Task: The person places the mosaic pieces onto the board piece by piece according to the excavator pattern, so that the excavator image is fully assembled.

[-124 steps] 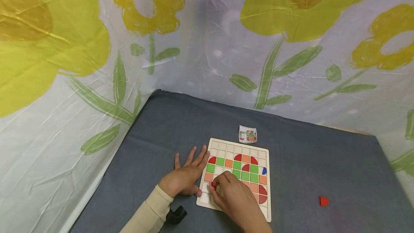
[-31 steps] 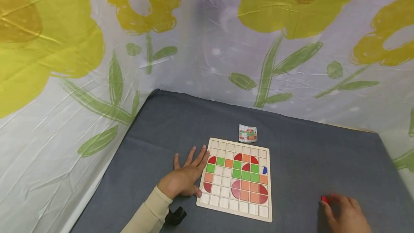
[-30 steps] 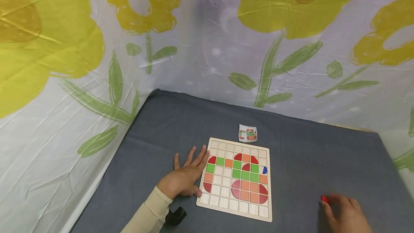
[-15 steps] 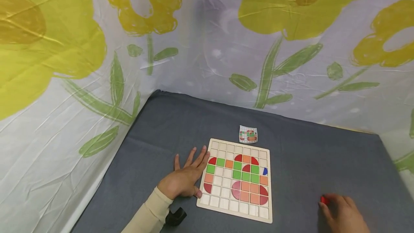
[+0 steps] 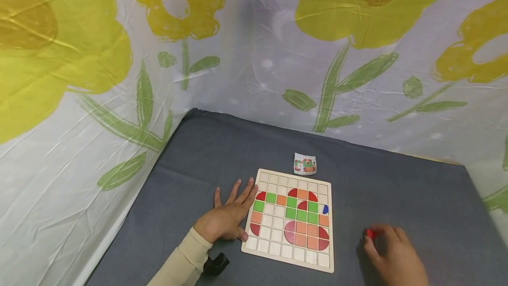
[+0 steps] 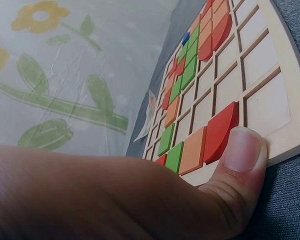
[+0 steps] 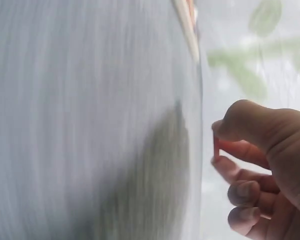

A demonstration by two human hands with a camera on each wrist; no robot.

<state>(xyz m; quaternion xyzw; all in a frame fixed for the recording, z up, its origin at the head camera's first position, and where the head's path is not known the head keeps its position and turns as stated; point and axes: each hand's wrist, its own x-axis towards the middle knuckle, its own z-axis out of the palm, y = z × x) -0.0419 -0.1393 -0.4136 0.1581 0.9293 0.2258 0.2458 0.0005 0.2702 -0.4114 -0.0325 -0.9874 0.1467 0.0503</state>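
A wooden grid board (image 5: 274,257) lies on the dark cloth, with red, green, orange and blue tiles set in some of its cells. My left hand (image 5: 225,220) rests at the board's left edge, fingers spread; in the left wrist view its thumb (image 6: 242,155) touches the rim beside a red rounded tile (image 6: 221,131). Right of the board, my right hand (image 5: 397,255) pinches a small red tile (image 5: 371,234) between thumb and fingertips. The right wrist view shows that tile (image 7: 216,147) edge-on, held above the cloth.
A small printed card (image 5: 304,164) with a coloured grid pattern lies just behind the board. A black object (image 5: 215,264) shows by the left wrist. White curtains (image 5: 254,56) with yellow flowers stand behind and left of the dark cloth (image 5: 190,158).
My right hand left the board's lower left, where a red tile now sits, and reached the loose red tile at right. It has lifted that tile leftward. The left hand stays put.
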